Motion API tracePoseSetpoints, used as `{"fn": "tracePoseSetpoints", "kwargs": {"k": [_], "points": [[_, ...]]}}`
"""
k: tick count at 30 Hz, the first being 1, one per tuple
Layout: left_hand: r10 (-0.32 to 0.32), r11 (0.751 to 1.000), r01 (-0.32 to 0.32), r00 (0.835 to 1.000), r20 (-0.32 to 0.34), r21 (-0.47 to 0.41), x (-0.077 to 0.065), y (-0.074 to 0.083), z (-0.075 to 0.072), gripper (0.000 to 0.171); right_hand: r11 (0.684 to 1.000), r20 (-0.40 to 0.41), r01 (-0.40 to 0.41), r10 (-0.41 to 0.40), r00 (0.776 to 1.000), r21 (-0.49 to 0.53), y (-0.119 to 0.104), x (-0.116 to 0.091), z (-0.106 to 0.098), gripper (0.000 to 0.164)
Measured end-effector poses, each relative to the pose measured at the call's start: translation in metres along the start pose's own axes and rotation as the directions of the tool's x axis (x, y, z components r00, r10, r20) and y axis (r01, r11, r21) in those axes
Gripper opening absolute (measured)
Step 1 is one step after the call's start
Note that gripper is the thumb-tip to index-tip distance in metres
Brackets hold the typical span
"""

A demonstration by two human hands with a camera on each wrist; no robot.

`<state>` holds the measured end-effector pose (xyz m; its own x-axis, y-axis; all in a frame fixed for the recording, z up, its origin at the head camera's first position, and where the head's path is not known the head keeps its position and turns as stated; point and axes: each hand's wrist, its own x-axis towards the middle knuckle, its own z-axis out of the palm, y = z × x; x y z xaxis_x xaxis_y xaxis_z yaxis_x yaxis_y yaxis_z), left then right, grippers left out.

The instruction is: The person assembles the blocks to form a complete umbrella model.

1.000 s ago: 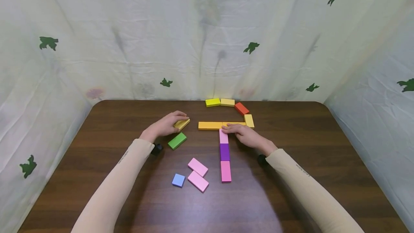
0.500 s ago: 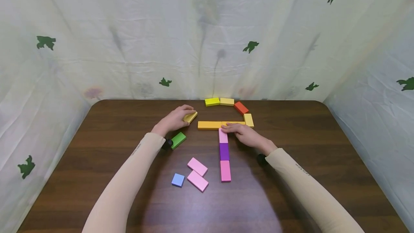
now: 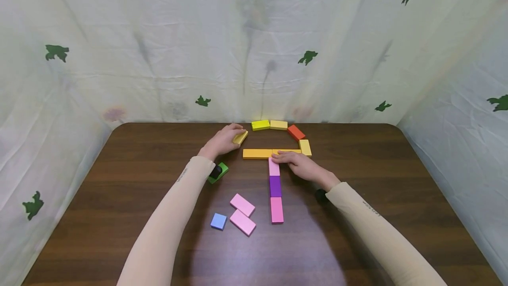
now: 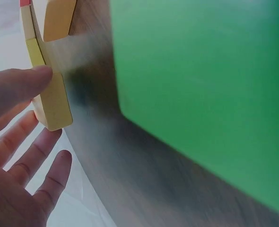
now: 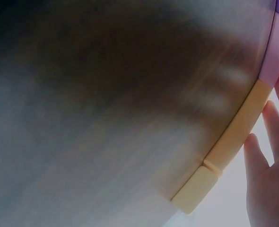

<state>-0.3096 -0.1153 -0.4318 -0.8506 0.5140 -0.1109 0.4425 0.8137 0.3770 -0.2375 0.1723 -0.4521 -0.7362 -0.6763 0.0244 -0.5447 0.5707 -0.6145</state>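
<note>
My left hand point(image 3: 223, 140) pinches a pale yellow block point(image 3: 240, 137), thumb on one face and fingers behind it. In the left wrist view that block point(image 4: 57, 101) lines up close to the end of a bright yellow one point(image 4: 35, 52). Its head-view neighbour is the same bright yellow block point(image 3: 260, 125) at the table's far edge. My right hand point(image 3: 302, 166) lies with fairly straight fingers on the right-hand orange block point(image 3: 286, 151), fingertips also at the top pink block point(image 3: 274, 167). In the right wrist view, fingers point(image 5: 256, 151) touch the orange block's side point(image 5: 239, 127).
A cream block point(image 3: 278, 125), a red block point(image 3: 296, 133) and another cream block point(image 3: 305, 147) curve down to the orange row point(image 3: 257, 154). A purple block point(image 3: 275, 186) continues the pink column. Under my left wrist lies a green block point(image 3: 224, 169). Loose pink blocks point(image 3: 243, 223) and a blue one point(image 3: 218, 221) lie nearer.
My left hand has carried the pale yellow block right and away from me, toward the bright yellow block. Its wrist now overlaps the green block. The right hand stays in place.
</note>
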Motion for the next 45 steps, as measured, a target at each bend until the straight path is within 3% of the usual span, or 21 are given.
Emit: {"fn": "tracePoseSetpoints", "kwargs": {"k": [17, 37, 45], "points": [[-0.099, 0.995, 0.099, 0.995, 0.015, 0.011, 0.018, 0.010, 0.006, 0.052, 1.000, 0.010, -0.005, 0.006, 1.000, -0.003, -0.001, -0.001, 0.000, 0.046], [-0.101, 0.995, 0.101, 0.995, -0.013, 0.025, 0.026, 0.013, 0.008, 0.049, 1.000, 0.004, -0.004, 0.004, 1.000, 0.005, -0.004, -0.001, -0.003, 0.046], [-0.073, 0.996, 0.074, 0.997, -0.021, 0.053, 0.026, 0.012, 0.009, 0.048, 1.000, 0.002, 0.009, -0.009, 1.000, 0.005, -0.002, -0.001, -0.002, 0.047]]}}
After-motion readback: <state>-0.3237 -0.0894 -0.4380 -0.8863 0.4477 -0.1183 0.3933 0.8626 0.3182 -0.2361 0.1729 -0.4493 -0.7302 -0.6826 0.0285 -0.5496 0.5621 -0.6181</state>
